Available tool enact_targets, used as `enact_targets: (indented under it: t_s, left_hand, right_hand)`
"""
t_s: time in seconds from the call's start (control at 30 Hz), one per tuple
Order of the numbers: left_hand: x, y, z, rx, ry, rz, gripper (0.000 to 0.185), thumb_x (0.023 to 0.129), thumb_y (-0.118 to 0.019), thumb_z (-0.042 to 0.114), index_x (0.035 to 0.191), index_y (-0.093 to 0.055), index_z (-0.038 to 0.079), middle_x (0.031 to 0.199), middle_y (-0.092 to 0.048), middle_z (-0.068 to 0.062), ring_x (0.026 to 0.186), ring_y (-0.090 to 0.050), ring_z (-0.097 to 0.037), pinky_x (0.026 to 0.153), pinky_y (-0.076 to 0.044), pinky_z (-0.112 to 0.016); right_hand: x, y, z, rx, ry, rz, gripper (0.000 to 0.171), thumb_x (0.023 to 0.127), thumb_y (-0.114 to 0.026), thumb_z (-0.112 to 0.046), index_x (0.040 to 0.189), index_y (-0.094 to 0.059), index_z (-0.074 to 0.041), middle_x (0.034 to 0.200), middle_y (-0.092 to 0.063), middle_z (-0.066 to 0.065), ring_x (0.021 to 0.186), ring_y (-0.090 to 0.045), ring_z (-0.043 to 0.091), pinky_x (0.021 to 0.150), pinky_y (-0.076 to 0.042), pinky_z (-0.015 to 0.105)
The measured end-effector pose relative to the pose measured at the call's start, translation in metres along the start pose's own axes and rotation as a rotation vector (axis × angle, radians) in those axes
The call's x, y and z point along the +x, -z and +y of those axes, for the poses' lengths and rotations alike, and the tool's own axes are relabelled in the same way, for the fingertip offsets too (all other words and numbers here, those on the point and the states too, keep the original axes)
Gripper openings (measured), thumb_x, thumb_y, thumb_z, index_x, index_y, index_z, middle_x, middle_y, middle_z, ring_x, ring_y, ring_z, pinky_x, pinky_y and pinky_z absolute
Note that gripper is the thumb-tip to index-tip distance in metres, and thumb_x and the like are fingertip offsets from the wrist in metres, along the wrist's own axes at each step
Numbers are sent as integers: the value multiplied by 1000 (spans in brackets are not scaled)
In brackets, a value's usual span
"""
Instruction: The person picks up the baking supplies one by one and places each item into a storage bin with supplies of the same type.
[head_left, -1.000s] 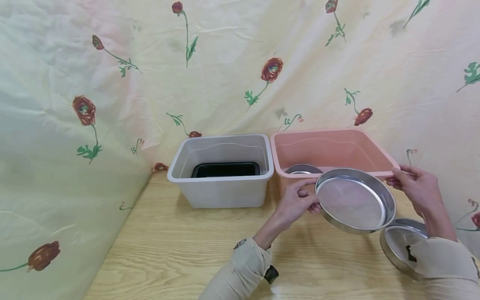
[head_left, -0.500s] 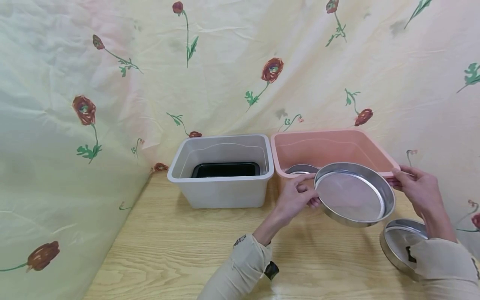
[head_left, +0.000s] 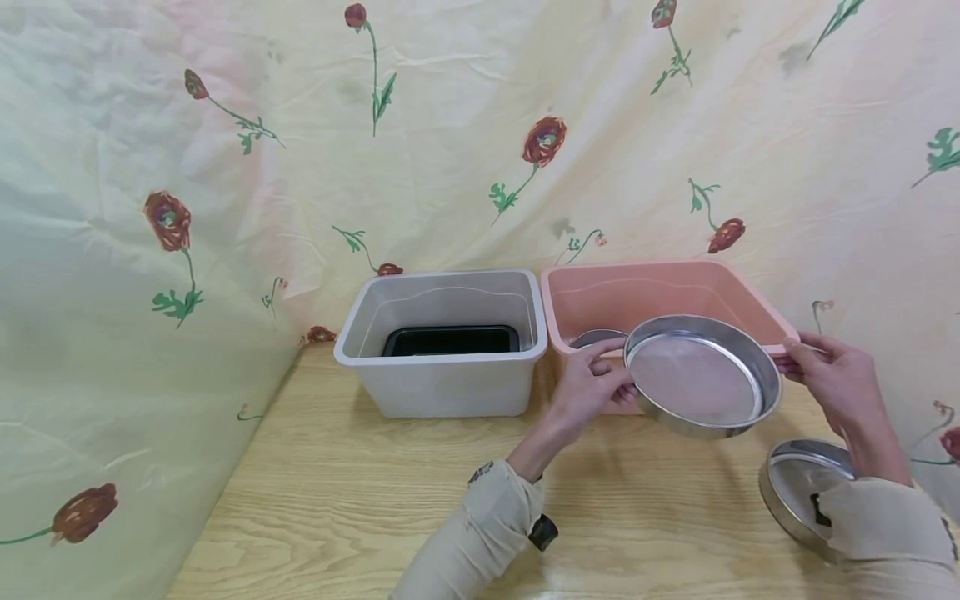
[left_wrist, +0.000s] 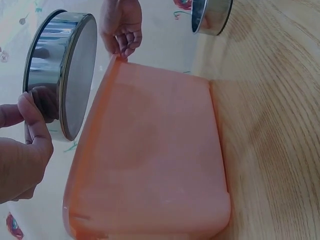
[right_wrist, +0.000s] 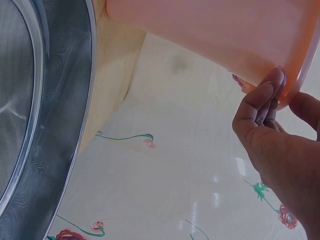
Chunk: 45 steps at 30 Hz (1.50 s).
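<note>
A round stainless-steel pan (head_left: 702, 375), shallow and straight-walled, hangs in the air just above the front rim of the pink plastic tub (head_left: 660, 283), tilted so that its open face looks toward the person. The left hand (head_left: 592, 387) holds it at the pan's nine o'clock edge, thumb and fingers (left_wrist: 36, 120) curled over the rim and pinching the wall, as the left wrist view shows plainly. The right hand (head_left: 828, 375) sits at the pan's three o'clock, but its fingers (right_wrist: 260, 107) are curled on the corner rim of the pink tub rather than on the pan; the right wrist view shows the fingertips pressed to the tub's lip with the thumb on the far side. Inside the pink tub, at ten o'clock from the held pan, the edge of another steel pan (head_left: 596, 337) shows at the bottom. At five o'clock from the held pan, well apart from it, a third steel pan (head_left: 798, 483) lies on the wooden worktop (head_left: 360, 492), partly hidden by the right sleeve (head_left: 885, 525). At nine o'clock from the pink tub, just beside it and nearly touching, stands a grey plastic tub (head_left: 446, 342) with a black rectangular tray (head_left: 452, 339) lying on its floor. A pale cloth printed with red flowers (head_left: 450, 125) hangs behind both tubs and runs down the left side of the worktop.
</note>
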<state>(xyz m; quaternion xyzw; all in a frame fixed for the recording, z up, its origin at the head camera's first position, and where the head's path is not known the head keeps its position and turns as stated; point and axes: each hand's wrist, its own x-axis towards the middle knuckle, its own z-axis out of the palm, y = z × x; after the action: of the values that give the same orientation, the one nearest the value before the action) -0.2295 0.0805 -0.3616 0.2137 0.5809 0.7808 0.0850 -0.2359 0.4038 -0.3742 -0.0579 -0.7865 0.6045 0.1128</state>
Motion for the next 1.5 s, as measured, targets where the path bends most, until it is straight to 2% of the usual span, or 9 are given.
enact_targets:
  t_s: [0.23,0.33,0.47,0.57,0.7,0.9,1.17,1.37,1.5]
  left_hand:
    - [3,1,3,-14,4,13,42,85,-55,-14,127,-52,-8,64,-60,-6,53,-56,-10,51,-50,-18]
    - [5,1,4,-13,-7,14,41,85,-55,-15,126,-52,-10,70,-63,-17,53,-56,-10,51,-50,-18]
    - [8,1,5,-23,-17,23,39,85,-56,-15,124,-53,-10,80,-63,-29,54,-57,-11,51,-51,-18]
    - [9,1,6,-16,-15,37,39,85,-56,-14,123,-55,-9,78,-63,-28,54,-58,-12,51,-52,-19]
    - [11,1,7,-4,-17,51,39,85,-57,-13,123,-55,-8,73,-64,-21,54,-58,-12,51,-52,-19]
    - [14,1,7,-19,-38,80,39,84,-57,-13,123,-55,-9,66,-62,-9,53,-57,-12,50,-52,-19]
    - [18,1,7,-13,-32,126,41,84,-57,-13,125,-55,-7,65,-62,-5,53,-57,-11,50,-52,-18]
    - [20,1,6,-4,-46,172,41,85,-59,-11,125,-55,-6,65,-62,-6,54,-59,-12,51,-54,-20]
    - [22,2,5,8,-51,189,39,86,-60,-9,125,-56,-5,66,-63,-7,55,-59,-12,53,-55,-21]
  right_hand:
    - [0,1,1,67,0,-12,67,98,-54,-19,140,-19,19,75,-67,-15,65,-65,2,60,-54,15]
    - [0,1,3,157,7,-26,69,97,-54,-17,140,-16,20,76,-68,-12,65,-66,3,60,-54,16]
    - [0,0,3,255,20,-34,47,97,-54,-11,137,-38,6,75,-69,-8,64,-67,6,60,-55,16]
    - [-1,0,3,294,34,-39,25,96,-54,-9,120,-49,-2,75,-70,-6,64,-67,7,60,-55,17]
    - [-1,0,3,305,36,-41,37,96,-55,-10,128,-43,5,76,-70,-5,65,-67,7,60,-55,17]
    - [-1,-1,1,193,-1,-28,68,97,-54,-15,140,-15,21,75,-68,-9,65,-66,6,60,-55,16]
    - [-2,0,0,124,-1,-13,65,97,-55,-20,141,-23,17,76,-67,-11,67,-65,5,61,-54,16]
    - [-2,0,1,199,29,-19,54,96,-56,-16,136,-33,13,75,-69,-8,65,-66,6,60,-55,16]
    - [-2,0,2,231,35,-22,59,96,-55,-13,138,-26,18,73,-70,-6,64,-67,7,59,-55,16]
